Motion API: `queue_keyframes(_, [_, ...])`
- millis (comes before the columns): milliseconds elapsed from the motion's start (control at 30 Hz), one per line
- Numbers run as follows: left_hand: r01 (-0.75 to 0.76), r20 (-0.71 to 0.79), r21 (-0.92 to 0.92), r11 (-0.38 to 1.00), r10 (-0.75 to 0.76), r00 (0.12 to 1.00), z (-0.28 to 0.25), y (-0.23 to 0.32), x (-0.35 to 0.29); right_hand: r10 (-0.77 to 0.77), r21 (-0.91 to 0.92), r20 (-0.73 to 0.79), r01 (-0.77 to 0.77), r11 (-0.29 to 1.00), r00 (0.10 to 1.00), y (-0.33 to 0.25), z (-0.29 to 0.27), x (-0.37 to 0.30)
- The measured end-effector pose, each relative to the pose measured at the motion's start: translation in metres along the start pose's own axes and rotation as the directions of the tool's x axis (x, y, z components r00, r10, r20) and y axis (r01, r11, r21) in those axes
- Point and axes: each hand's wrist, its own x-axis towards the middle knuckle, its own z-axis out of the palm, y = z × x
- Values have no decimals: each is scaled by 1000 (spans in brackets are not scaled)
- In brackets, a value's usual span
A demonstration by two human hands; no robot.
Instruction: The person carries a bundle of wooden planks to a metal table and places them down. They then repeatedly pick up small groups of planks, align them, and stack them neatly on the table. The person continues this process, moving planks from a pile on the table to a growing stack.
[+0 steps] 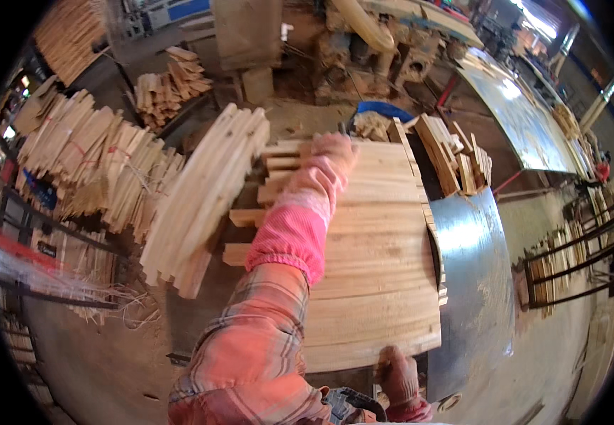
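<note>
Pale wooden slats (374, 234) lie side by side in a wide layer, their left ends uneven. My left arm, in a plaid sleeve and pink cuff, reaches across them. At their far edge, my left hand (335, 146) is closed; a small dark bit shows just beyond it, and what it grips is hidden. Close to my body, my right hand (397, 375) is gloved and curled by the near edge of the slats. Whether it holds the edge or something else cannot be made out.
Left of the slats lies another pile of long strips (207, 198). Bundled strips (87, 156) fill a rack farther left. Short wood blocks (455, 152) stand beyond a shiny metal sheet (473, 283) on the right. Dusty machinery (363, 57) stands at the back.
</note>
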Motion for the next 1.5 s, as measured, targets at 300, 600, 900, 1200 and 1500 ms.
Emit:
queue_keyframes(300, [-27,-161,17,999,29,986,56,71,-111,-16,-5,62,16,1000,998,88,-77,-103])
queue_keyframes(600, [74,34,161,984,-80,996,40,110,-238,198,162,113,-214,963,974,131,-129,-214])
queue_keyframes(900, [76,80,94,993,-84,993,37,153,-353,-187,-311,163,230,922,969,209,-156,-292])
queue_keyframes(1200, [-271,387,-148,951,308,869,42,99,-357,212,170,90,-225,959,973,245,-163,-335])
queue_keyframes(1500, [-272,575,-12,962,229,785,-18,75,-413,322,306,41,-319,897,946,265,-161,-351])
